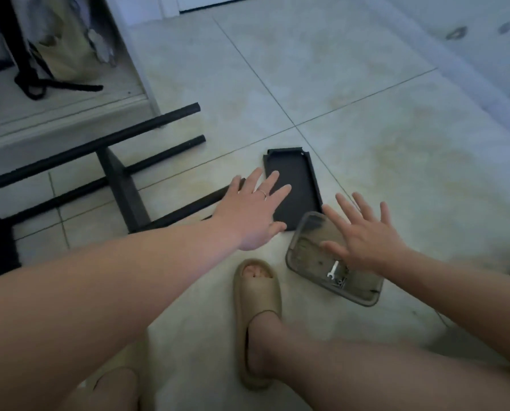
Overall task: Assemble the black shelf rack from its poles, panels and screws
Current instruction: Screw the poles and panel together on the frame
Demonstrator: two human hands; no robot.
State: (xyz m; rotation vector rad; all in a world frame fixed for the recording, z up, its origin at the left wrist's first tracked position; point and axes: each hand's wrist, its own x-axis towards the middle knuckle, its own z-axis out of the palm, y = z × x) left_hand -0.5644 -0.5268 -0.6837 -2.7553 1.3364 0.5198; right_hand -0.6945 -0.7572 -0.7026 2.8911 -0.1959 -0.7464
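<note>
A bare left forearm (pixel 99 277) crosses the foreground to the left hand (pixel 249 212), fingers straight and spread, holding nothing, its fingertips over the near edge of a loose black panel (pixel 296 176); whether they touch it cannot be told. The right hand (pixel 363 232), equally flat and empty, hovers above a clear tray (pixel 366 301) at the left hand's 4 o'clock. The tray holds a small wrench (pixel 334 269) and a few screws (pixel 341 281). The panel lies flat on the tiled floor (pixel 366 129) at the left hand's 1 o'clock, its near corner meeting the tray's far corner. At 9 to 10 o'clock the partly built rack (pixel 123 185) lies on its side, poles (pixel 99 137) running out across the floor. A slippered foot (pixel 256 292) stands just beside the tray at 6 o'clock. Dragging the panel could likely nudge the tray, and a careless palm or foot might scatter the screws over the tiles.
</note>
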